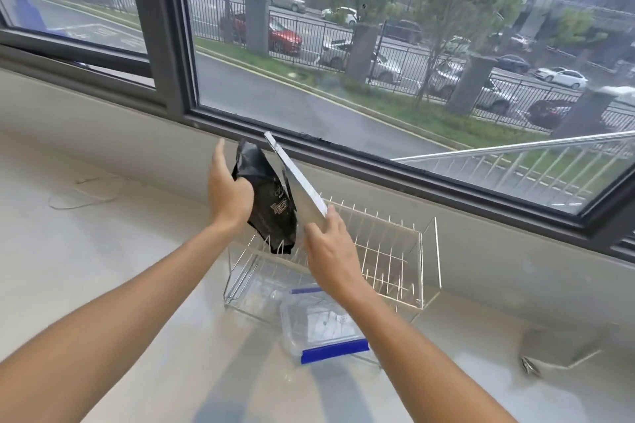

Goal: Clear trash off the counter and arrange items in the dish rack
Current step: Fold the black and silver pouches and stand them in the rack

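Note:
My left hand [226,191] grips a crumpled black foil wrapper [271,199] with pale print, held up above the left end of the wire dish rack [405,251]. My right hand [331,251] holds the lower end of a flat, thin silver-edged board or tray [299,177], tilted steeply with its top pointing up and left toward the window. The wrapper and the board almost touch. A clear plastic container with blue clips [323,323] lies on the counter just in front of the rack, partly under my right forearm.
The pale counter [137,285] runs along a large window with a dark frame [446,178]. A thin white cord [86,192] lies at the left. A small crumpled silvery scrap [531,366] sits at the right on the counter.

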